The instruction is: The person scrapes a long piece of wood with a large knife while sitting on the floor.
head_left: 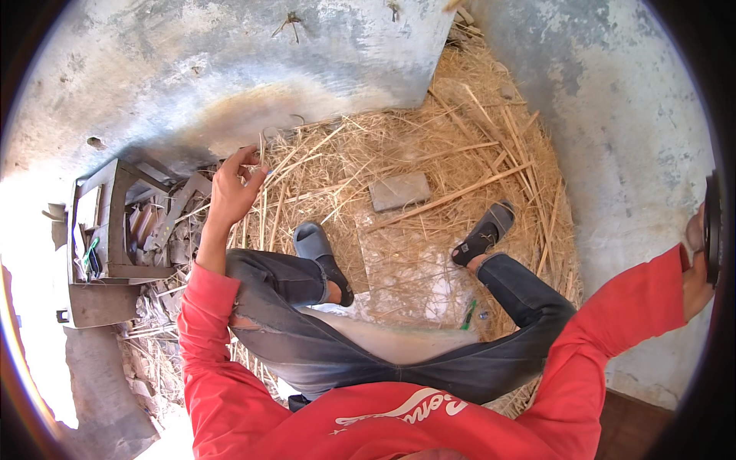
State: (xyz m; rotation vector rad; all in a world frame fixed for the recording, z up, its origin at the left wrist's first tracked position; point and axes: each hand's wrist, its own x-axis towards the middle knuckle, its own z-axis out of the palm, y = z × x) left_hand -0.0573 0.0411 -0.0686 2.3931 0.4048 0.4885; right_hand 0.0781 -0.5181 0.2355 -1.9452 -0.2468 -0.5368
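Scuffed grey walls (230,69) stood around a spread of straw (345,172), which ran from the left-centre of the frame to its upper right. At the far left was a wooden box (116,222) with a small green and black item (92,257) inside, and rubble (184,215) lay just beside it. In the left-centre, the left hand (234,188) reached out over the straw's edge, fingers bent near pale stalks; whether it pinched one could not be made out. A grey sandal (313,239) rested right of it, then a brick (399,192) near the centre, sticks (468,188) beyond, and the other sandal (500,219). At the right rim, the right hand (694,272) was curled beside a dark round thing (714,230), its grip too hidden to tell
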